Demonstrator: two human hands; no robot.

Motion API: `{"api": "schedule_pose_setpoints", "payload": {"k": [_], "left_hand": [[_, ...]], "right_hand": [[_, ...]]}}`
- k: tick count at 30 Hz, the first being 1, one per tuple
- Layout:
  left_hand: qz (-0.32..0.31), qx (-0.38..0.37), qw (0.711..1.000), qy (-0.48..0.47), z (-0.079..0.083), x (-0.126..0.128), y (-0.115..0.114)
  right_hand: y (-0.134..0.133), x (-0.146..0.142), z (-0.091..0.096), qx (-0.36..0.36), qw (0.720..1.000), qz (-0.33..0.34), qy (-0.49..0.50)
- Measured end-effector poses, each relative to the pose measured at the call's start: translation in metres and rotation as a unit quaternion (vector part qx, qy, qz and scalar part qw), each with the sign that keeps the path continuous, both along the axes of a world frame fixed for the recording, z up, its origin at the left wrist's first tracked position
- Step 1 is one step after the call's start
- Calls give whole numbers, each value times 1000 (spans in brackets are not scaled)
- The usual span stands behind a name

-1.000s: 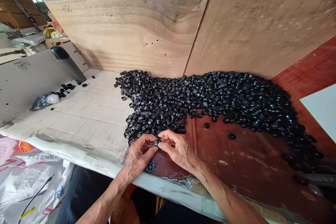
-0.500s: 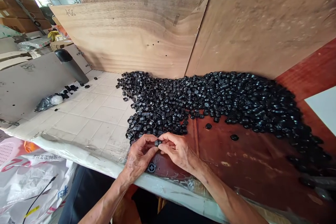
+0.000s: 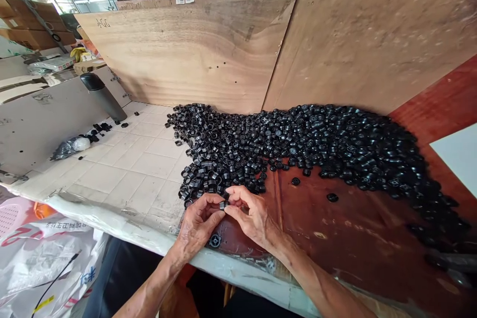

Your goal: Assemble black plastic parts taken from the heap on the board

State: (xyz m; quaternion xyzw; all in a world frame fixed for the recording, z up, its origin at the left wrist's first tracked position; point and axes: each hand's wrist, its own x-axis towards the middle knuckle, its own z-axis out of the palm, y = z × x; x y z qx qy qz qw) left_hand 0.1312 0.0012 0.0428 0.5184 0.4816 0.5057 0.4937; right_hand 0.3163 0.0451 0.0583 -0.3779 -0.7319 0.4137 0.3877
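Note:
My left hand (image 3: 197, 223) and my right hand (image 3: 250, 216) meet fingertip to fingertip near the table's front edge. Both pinch one small black ring-shaped part (image 3: 222, 204) between thumbs and forefingers. Just beyond them spreads a wide heap of small black plastic parts (image 3: 298, 144), running from the tiled area across to the right. One round black cap (image 3: 214, 241) lies on the table under my left hand. Two loose black parts (image 3: 331, 198) sit apart on the red-brown board.
Plywood boards (image 3: 208, 49) stand upright behind the heap. A dark cylinder (image 3: 102, 95) leans at the left, with a few black parts and a small plastic bag (image 3: 69, 146) near it. White printed sacks (image 3: 44, 258) lie below the table's left edge.
The hands keep the same pinch on the small part; only the view has shifted slightly.

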Motion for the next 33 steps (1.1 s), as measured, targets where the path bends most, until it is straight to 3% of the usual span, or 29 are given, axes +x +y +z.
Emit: {"api": "schedule_pose_setpoints", "payload": {"k": [5,9,13,18,33], "left_hand": [[-20,21,1000,8,-1,-1,-1],[0,15,1000,-24,-3,-1,0],[-1,10,1000,-19,-6,-1,0],[3,13,1000,-21,-8,-3,0],[-16,25,1000,9,-4,-4,-1]], "right_hand": [[0,1,-2,35,998,4,-56],[1,4,1,52,996,38,-67],[1,4,1,56,994,1,-98],[-2,2,4,24,998,10,-66],[-1,2,7,38,998,20,-47]]}}
